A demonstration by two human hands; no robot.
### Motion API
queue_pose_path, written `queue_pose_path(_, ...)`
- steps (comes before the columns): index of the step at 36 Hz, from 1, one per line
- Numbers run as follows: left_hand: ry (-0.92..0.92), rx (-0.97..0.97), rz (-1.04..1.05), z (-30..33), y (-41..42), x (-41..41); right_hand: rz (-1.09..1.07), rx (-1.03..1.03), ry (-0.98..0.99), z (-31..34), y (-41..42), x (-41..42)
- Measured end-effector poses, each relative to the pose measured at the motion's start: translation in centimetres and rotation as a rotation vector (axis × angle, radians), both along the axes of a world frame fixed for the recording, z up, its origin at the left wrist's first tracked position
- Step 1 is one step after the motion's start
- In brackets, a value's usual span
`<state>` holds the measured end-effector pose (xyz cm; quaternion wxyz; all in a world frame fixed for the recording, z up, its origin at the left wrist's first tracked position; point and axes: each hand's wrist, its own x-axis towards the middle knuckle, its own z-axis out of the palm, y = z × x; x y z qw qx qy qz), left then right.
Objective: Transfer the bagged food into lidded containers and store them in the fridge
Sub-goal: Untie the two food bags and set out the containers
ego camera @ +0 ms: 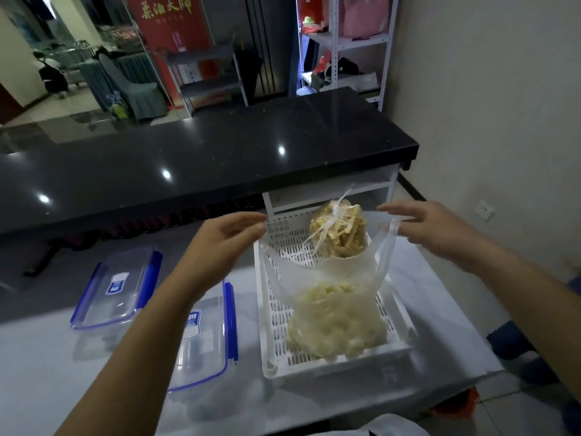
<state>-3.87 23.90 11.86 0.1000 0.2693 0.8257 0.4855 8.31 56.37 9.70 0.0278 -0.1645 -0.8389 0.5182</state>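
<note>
Closest to me, both forearms reach out over the white table [94, 388] toward the white slotted basket [333, 361] at its right side. Between my hands hangs the translucent bag [333, 313] of pale yellow food pieces, its heavy bottom resting inside the basket's near end while its mouth is stretched wide above. My left hand [220, 243] pinches the bag's left edge between thumb and fingertips, up at the basket's far left corner. My right hand [440, 234] holds the right handle loop, which drapes down from under the fingers; those fingers look only lightly curled, and I cannot tell how firmly they clamp the plastic. Behind the open bag, at the basket's far end, sits a second bag [339, 228], knotted at the top and packed with tan sticks, untouched by either hand. Left of the basket, two clear containers with blue-clipped lids lie on the table: the nearer container [204, 335] is partly hidden under my left forearm, the farther container [118, 287] sits well to the left.
</note>
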Motion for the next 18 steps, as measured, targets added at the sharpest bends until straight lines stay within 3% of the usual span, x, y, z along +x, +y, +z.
queue_pose_path(8, 0.108, -0.336, -0.153, -4.5, 8.2, -5.3, 0.013, 0.354, 0.052, -4.1, -2.8, -6.4)
queue_pose_path(14, 0.239, -0.343, -0.106, -6.8, 13.0, -7.4, -0.048, 0.569, 0.051, -6.4, -3.1, -9.0)
queue_pose_path(18, 0.202, -0.369, -0.129, -8.0, 15.1, -8.6, -0.097, 0.556, 0.064, -7.3, -3.1, -10.0)
